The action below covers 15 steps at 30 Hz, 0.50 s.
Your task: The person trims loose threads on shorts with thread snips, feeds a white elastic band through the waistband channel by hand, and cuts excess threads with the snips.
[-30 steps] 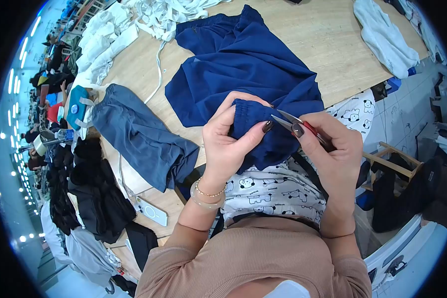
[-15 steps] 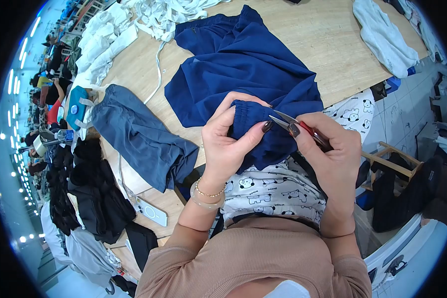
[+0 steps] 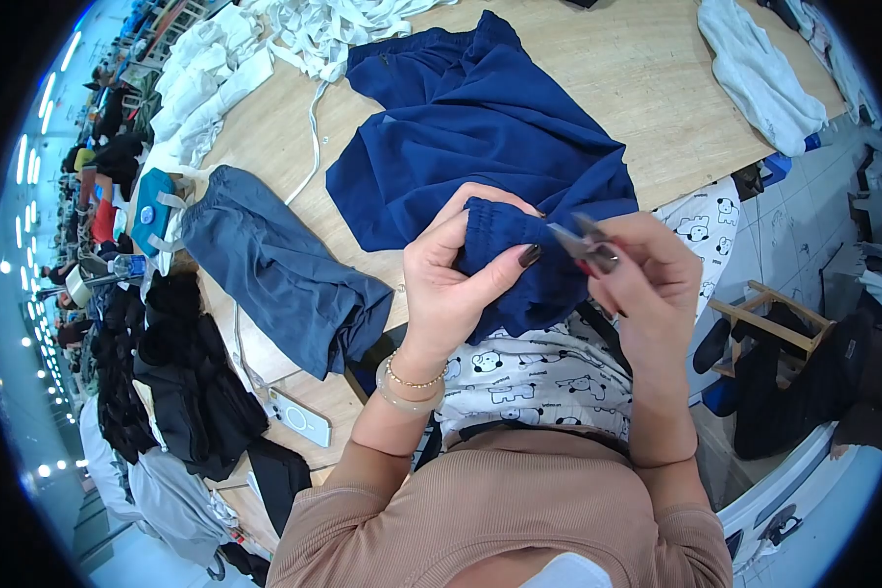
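Navy blue trousers [image 3: 480, 132] lie spread on the table, one leg drawn toward me. My left hand [image 3: 446, 279] is closed on the gathered elastic cuff [image 3: 500, 227] of that leg, thumb on top. Just to the right, my right hand [image 3: 652, 279] grips a pair of thread snips [image 3: 580, 245] with red on the handle. Their blades point left at the cuff's edge and are smeared by motion, so I cannot tell if they touch the fabric.
Grey-blue shorts [image 3: 274, 265] lie to the left on the wooden table [image 3: 657, 83]. White cloth strips [image 3: 333, 34] heap at the back; a light grey garment [image 3: 759, 83] is at the back right. A phone [image 3: 301, 416] and black garments [image 3: 181, 382] are at lower left. A wooden stool [image 3: 774, 318] stands right.
The snips have turned and drawn slightly away from my left thumb, and my right hand's fingers have shifted. My left hand still holds the cuff, moved slightly right.
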Each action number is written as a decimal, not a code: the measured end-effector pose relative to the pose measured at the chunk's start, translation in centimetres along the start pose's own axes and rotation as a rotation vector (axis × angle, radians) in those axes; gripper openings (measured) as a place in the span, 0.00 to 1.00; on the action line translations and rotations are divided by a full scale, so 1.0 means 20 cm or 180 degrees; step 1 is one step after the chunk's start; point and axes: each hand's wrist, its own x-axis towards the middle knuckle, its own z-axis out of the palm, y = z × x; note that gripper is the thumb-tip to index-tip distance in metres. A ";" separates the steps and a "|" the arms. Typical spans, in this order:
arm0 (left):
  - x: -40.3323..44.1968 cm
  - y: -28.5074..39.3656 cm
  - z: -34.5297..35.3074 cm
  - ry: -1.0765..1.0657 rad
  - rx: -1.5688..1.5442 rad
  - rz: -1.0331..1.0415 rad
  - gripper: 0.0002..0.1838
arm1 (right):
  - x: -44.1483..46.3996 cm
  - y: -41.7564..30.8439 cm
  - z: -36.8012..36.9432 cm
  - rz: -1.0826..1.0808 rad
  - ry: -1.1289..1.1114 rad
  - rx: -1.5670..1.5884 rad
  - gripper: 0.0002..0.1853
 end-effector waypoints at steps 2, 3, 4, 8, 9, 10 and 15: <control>0.00 0.00 0.00 0.0032 0.0112 -0.0108 0.08 | 0.00 0.00 -0.01 -0.0261 0.0095 0.0432 0.09; 0.00 -0.01 0.00 0.0029 0.0107 -0.0109 0.08 | 0.02 -0.02 0.02 -0.0354 0.0390 0.0180 0.10; 0.00 -0.01 0.00 0.0035 0.0125 -0.0097 0.08 | 0.04 -0.02 0.02 -0.0254 0.0305 -0.0202 0.10; 0.01 -0.03 -0.01 -0.0029 0.0354 0.0254 0.11 | 0.07 0.00 0.03 0.0099 -0.0044 -0.1224 0.07; 0.01 -0.03 -0.02 -0.0028 0.0351 0.0258 0.11 | 0.07 0.01 0.03 0.0097 -0.0045 -0.1227 0.07; 0.01 -0.03 -0.03 -0.0140 0.0448 0.0207 0.12 | 0.07 0.01 0.02 0.0126 -0.0049 -0.1194 0.07; 0.02 -0.04 -0.02 -0.0626 0.0576 0.0391 0.17 | 0.07 0.05 0.01 0.0078 0.0136 -0.1121 0.07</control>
